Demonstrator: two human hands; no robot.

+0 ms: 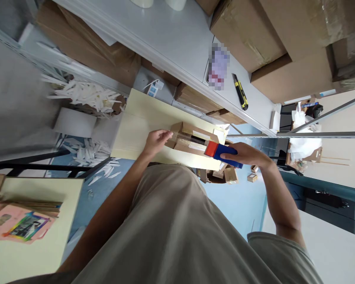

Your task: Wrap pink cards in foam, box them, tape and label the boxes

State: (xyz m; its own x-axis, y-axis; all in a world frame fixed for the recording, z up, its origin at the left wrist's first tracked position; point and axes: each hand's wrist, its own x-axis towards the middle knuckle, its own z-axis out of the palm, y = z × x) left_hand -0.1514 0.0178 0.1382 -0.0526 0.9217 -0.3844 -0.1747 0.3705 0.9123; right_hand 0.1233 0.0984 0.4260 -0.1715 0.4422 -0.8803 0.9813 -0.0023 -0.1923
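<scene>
A brown cardboard box (180, 144) lies on the pale yellow tabletop (130, 130) before me, with a dark gap along its upper side. My right hand (238, 154) is wrapped around a blue-and-red tape dispenser (211, 149), whose red end rests at or just above the right end of the box. At the opposite end, my left hand (158, 142) has its thumb and fingertips pinched together close to the box corner. Whatever is between those fingertips is too small to make out.
Above the table runs a grey shelf (171, 43) bearing a yellow-and-black utility knife (240, 92), a blurred-out purple item (218, 67) and large cartons (251, 35). White scraps (83, 94) pile up at left. Pink sheets (23, 223) lie on another table. Small boxes (230, 175) sit below.
</scene>
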